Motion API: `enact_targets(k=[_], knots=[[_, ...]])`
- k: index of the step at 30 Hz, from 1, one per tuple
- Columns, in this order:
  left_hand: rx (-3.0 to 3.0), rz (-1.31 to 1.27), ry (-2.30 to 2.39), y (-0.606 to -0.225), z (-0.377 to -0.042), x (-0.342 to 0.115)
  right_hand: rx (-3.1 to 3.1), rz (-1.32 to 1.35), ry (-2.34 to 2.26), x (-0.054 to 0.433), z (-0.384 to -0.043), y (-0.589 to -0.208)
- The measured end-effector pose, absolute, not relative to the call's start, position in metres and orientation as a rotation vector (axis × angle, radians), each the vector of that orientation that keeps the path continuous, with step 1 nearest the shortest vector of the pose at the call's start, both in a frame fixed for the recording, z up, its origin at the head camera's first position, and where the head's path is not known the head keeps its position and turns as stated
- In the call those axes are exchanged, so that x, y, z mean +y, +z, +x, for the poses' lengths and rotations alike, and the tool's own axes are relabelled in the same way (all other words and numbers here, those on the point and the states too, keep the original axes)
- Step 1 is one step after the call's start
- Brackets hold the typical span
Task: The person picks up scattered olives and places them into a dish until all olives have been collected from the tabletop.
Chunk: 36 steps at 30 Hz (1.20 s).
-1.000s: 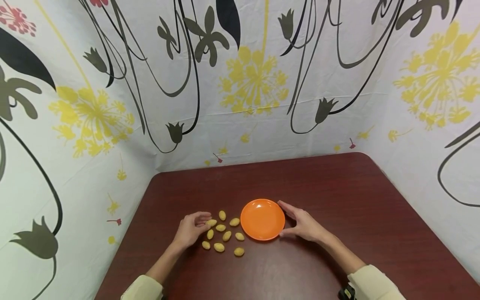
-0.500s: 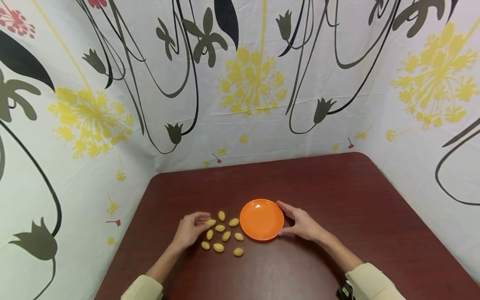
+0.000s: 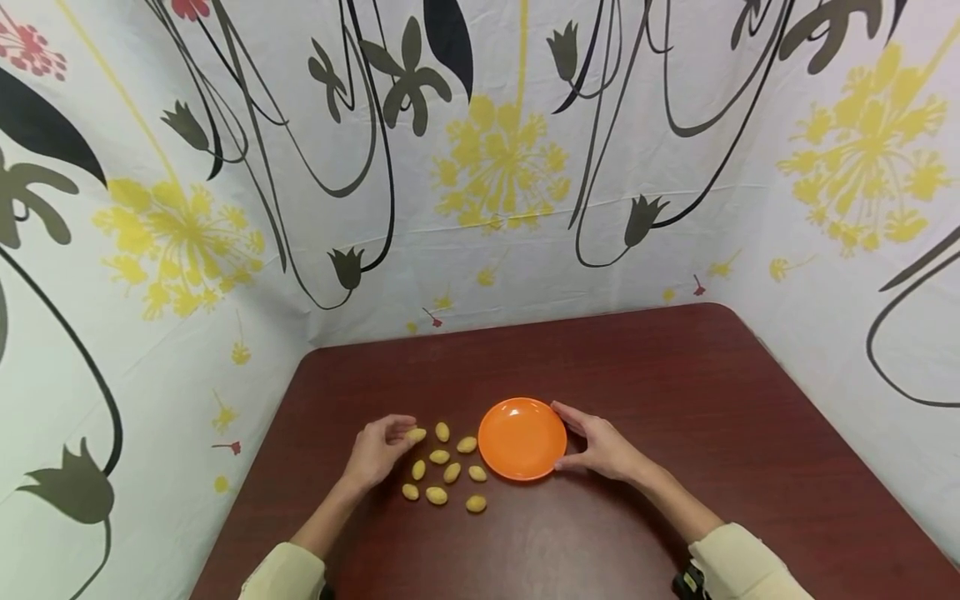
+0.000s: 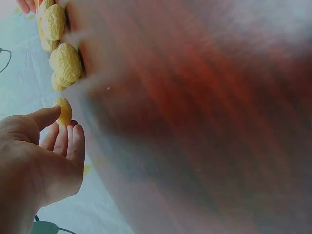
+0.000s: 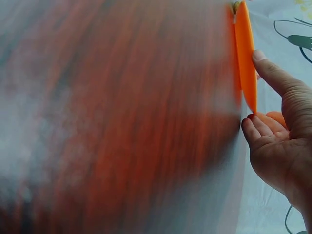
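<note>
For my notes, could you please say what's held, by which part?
The left hand pinches a yellow oval piece near one end; the right hand touches the orange plate's rim.

A dark-red table [image 3: 637, 358] bears an orange plate [image 3: 522, 439] and, beside it, nine scattered yellow oval pieces [image 3: 452, 473].

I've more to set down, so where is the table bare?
Free: the table between the orange plate and patterned wall, and right of the right hand. Crowded: left of the plate, with yellow pieces and the left hand.
</note>
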<state>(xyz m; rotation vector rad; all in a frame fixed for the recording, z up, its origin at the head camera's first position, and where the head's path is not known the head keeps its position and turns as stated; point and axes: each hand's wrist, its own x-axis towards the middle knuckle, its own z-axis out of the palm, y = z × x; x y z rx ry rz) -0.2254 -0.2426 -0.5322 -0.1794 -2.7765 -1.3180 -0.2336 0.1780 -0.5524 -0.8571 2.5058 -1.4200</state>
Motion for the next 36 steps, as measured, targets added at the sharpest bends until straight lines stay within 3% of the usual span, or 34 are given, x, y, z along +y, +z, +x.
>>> enact_targets(k=[36], knots=[[-2.739, -0.473, -1.514, -0.509, -0.269, -0.142, 2.484, -0.853, -1.451, 0.179, -0.23, -0.553]])
